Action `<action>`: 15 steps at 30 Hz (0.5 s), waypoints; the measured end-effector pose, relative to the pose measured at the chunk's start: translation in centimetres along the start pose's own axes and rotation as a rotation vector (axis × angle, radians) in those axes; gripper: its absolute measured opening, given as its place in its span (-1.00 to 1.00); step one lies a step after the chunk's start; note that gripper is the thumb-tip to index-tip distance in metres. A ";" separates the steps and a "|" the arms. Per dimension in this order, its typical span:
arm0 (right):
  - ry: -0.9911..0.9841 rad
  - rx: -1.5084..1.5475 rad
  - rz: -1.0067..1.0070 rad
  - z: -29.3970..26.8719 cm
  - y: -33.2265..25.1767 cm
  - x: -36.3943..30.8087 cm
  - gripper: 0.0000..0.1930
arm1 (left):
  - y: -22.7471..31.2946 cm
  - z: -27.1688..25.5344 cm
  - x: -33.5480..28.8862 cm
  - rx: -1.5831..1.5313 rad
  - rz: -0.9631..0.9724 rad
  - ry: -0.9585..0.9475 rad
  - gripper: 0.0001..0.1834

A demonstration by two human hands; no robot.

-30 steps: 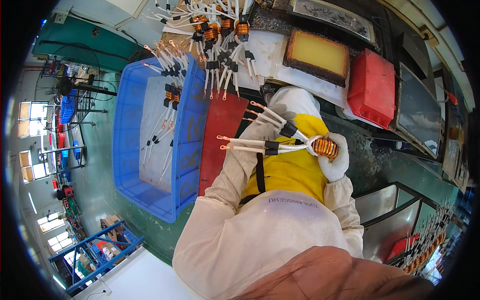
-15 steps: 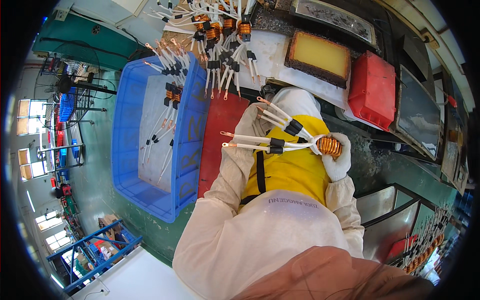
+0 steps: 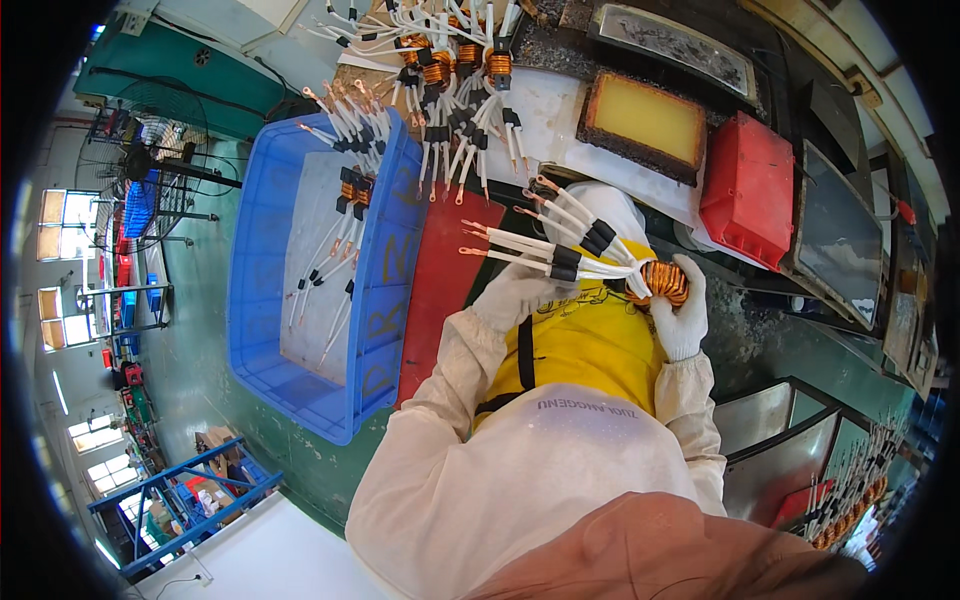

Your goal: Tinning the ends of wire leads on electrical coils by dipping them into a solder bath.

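Observation:
My right hand (image 3: 684, 312), in a white glove, is closed round the side of a ring-shaped copper-wire coil (image 3: 664, 283) above my yellow apron. From the coil several white leads (image 3: 592, 236) with black sleeves and copper ring terminals fan out to the left. A second winding seems to sit against the coil, but I cannot tell if it is separate. My left hand (image 3: 520, 296), also gloved, lies just under the lower leads; its fingers are mostly hidden, so whether it grips them does not show.
At left stands a blue crate (image 3: 375, 330) holding similar coils. More coils with leads (image 3: 440, 75) are heaped on the bench ahead. Beyond my right hand are a yellow-filled tray (image 3: 643, 115) and a red bin (image 3: 747, 190). A metal-framed rack (image 3: 785, 420) stands at lower right.
My left hand has come back from beyond the leads to just below them. More leads now show at the coil, and the coil has shifted slightly in my right hand.

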State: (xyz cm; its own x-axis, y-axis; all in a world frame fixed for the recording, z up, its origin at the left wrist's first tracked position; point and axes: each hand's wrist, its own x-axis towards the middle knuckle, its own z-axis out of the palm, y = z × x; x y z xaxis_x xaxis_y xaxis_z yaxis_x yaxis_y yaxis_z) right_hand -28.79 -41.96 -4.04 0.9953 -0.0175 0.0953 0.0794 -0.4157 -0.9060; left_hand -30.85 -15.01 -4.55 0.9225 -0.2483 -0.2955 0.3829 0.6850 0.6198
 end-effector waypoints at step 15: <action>0.082 -0.045 0.004 0.7 -0.5 0.0 -0.39 | 2.4 2.3 -1.0 0.187 0.319 0.380 -0.80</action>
State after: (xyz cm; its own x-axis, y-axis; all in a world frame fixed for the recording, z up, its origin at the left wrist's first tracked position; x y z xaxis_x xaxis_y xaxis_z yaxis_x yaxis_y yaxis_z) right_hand -28.82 -41.09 -3.84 0.9875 -0.0933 0.1270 0.0711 -0.4557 -0.8873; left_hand -30.71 -14.68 -1.09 0.9253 0.2419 -0.2922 0.1204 0.5433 0.8308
